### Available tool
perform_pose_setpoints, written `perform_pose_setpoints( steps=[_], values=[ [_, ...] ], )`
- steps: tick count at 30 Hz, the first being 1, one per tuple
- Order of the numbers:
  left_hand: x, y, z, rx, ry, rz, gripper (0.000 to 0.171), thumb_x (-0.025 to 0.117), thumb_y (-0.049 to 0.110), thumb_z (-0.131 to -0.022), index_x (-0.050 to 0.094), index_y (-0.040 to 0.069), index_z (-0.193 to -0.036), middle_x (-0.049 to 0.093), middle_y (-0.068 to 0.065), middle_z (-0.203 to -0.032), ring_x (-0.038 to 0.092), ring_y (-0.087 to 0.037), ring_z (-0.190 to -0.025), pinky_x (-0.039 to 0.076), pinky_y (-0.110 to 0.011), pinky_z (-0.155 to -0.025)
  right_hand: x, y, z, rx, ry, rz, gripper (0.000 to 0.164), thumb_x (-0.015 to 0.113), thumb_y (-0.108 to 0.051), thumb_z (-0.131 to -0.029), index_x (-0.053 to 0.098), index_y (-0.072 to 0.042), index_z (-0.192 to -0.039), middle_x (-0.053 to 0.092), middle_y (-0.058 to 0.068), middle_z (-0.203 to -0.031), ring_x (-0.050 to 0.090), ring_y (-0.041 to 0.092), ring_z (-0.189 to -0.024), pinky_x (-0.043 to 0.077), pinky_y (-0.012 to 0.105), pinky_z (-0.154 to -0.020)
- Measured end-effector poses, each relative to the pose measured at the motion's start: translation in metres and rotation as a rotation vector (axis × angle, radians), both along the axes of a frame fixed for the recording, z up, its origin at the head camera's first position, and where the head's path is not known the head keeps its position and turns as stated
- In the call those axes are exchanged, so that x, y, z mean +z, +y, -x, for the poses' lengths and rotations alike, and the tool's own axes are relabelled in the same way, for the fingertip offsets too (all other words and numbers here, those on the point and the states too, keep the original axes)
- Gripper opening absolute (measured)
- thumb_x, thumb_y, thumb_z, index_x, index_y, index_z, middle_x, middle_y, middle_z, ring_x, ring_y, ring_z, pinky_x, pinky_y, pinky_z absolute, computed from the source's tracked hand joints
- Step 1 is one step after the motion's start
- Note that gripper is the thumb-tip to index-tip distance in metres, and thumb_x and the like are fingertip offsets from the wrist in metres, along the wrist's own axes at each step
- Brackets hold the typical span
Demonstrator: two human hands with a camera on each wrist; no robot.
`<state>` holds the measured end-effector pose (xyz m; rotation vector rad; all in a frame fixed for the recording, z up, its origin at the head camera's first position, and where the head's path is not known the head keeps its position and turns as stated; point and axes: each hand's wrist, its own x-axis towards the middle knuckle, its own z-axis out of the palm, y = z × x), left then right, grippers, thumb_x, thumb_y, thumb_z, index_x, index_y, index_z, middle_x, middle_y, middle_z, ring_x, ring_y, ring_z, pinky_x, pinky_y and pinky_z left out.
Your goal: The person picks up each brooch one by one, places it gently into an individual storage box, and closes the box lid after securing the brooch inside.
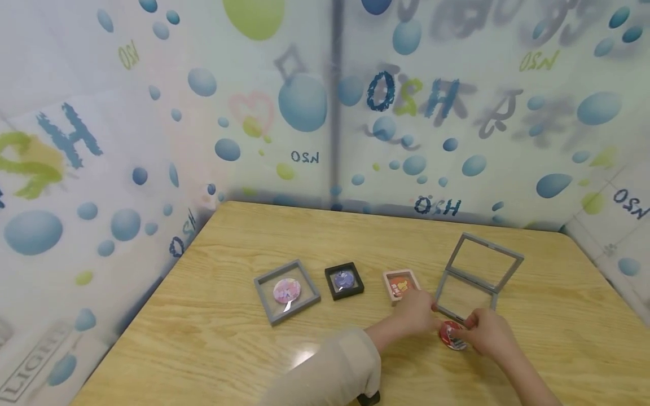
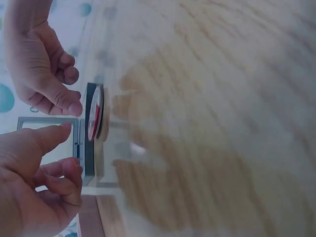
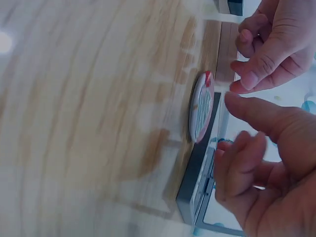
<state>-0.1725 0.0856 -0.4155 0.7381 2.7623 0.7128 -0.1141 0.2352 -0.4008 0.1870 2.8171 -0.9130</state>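
Note:
A round red-and-white pin badge (image 1: 452,336) lies on the wooden table, in front of a grey display frame (image 1: 471,281) whose lid is swung up. My left hand (image 1: 416,312) is over the table left of the badge, fingers loosely bent. From the right, my right hand (image 1: 490,332) reaches over the badge, its thumb and fingertips close above it. In the right wrist view the badge (image 3: 201,111) lies flat below both hands, with no finger gripping it. The left wrist view shows a gap between the left thumb and curled fingers.
Left of the hands, a pink display frame (image 1: 387,282) holds an orange item, partly covered by the left hand. Farther left stand a small black frame (image 1: 332,290) with a purple badge and a larger grey frame (image 1: 263,299) with a pink badge. A patterned curtain (image 1: 304,175) borders the table (image 1: 213,338).

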Motion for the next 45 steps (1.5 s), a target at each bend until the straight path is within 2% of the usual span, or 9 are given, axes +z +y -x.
perform_pose_setpoints(
  steps=[3,6,10,13,22,28,31,37,45],
  values=[
    [-0.002,0.004,-0.005,-0.033,-0.010,0.022,0.026,0.075,0.031,-0.074,0.069,0.012,-0.090,0.065,0.008,-0.082,0.051,-0.002,-0.064,0.040,-0.011,-0.055,-0.001,0.001,-0.004,-0.011,-0.018,-0.023,0.030,0.073,-0.020,-0.074,0.051,-0.002,-0.067,0.048,0.001,-0.051,0.044,0.012,-0.045,0.036,0.023,-0.044],
    [-0.003,0.008,-0.009,-0.064,0.005,0.067,0.019,0.073,0.031,-0.075,0.066,0.014,-0.074,0.058,0.011,-0.065,0.045,-0.001,-0.055,0.036,-0.012,-0.049,-0.004,0.001,-0.006,-0.026,-0.032,-0.028,0.036,0.076,-0.026,-0.072,0.048,-0.007,-0.060,0.047,0.000,-0.051,0.041,0.011,-0.046,0.033,0.022,-0.044],
    [-0.008,0.012,-0.012,-0.084,0.016,0.095,0.022,0.074,0.032,-0.075,0.061,0.016,-0.067,0.043,0.010,-0.054,0.038,-0.003,-0.047,0.030,-0.015,-0.044,-0.008,0.001,-0.006,-0.029,-0.026,-0.011,0.034,0.076,-0.024,-0.070,0.050,-0.005,-0.062,0.048,0.001,-0.054,0.042,0.012,-0.050,0.034,0.022,-0.045],
    [-0.009,0.013,-0.011,-0.079,0.013,0.094,0.019,0.075,0.032,-0.073,0.065,0.016,-0.076,0.047,0.011,-0.060,0.042,-0.003,-0.052,0.032,-0.014,-0.047,-0.010,0.002,-0.006,-0.023,-0.017,0.002,0.027,0.075,-0.017,-0.071,0.053,-0.002,-0.066,0.051,0.002,-0.058,0.045,0.014,-0.052,0.037,0.023,-0.047],
    [-0.008,0.011,-0.013,-0.062,0.000,0.071,0.025,0.077,0.030,-0.071,0.056,0.015,-0.070,0.045,0.010,-0.058,0.041,-0.003,-0.051,0.031,-0.014,-0.046,-0.007,0.001,-0.003,-0.026,-0.026,0.010,0.028,0.075,-0.014,-0.070,0.051,0.001,-0.072,0.053,0.006,-0.068,0.047,0.017,-0.059,0.039,0.028,-0.051],
    [-0.008,0.010,-0.010,-0.025,-0.038,-0.010,0.018,0.072,0.020,-0.074,0.054,0.014,-0.071,0.047,0.009,-0.060,0.042,-0.004,-0.053,0.033,-0.015,-0.046,-0.005,0.000,-0.003,-0.061,-0.036,0.059,0.027,0.075,-0.012,-0.070,0.052,0.001,-0.071,0.058,0.004,-0.064,0.053,0.016,-0.057,0.041,0.025,-0.050],
    [-0.007,0.010,-0.008,0.001,-0.082,-0.088,0.014,0.069,0.016,-0.076,0.056,0.013,-0.071,0.048,0.008,-0.060,0.042,-0.004,-0.053,0.034,-0.015,-0.046,-0.004,0.000,-0.002,-0.094,-0.043,0.113,0.026,0.075,-0.012,-0.072,0.053,0.002,-0.072,0.060,0.004,-0.062,0.058,0.015,-0.055,0.042,0.024,-0.049],
    [-0.002,0.012,-0.004,0.041,-0.116,-0.220,0.010,0.067,0.010,-0.076,0.058,0.010,-0.071,0.047,0.007,-0.058,0.042,-0.004,-0.050,0.033,-0.015,-0.044,-0.003,0.003,0.002,-0.133,-0.032,0.208,0.026,0.068,-0.007,-0.079,0.052,0.011,-0.088,0.065,0.010,-0.066,0.065,0.021,-0.058,0.050,0.027,-0.053],
    [0.000,0.015,-0.002,0.152,-0.206,-0.404,0.008,0.066,0.010,-0.080,0.058,0.009,-0.078,0.047,0.006,-0.060,0.041,-0.004,-0.049,0.035,-0.017,-0.043,0.000,0.001,0.004,-0.104,0.043,0.190,0.034,0.057,-0.009,-0.086,0.047,0.019,-0.102,0.067,0.013,-0.068,0.065,0.020,-0.059,0.049,0.027,-0.053]
  ],
)
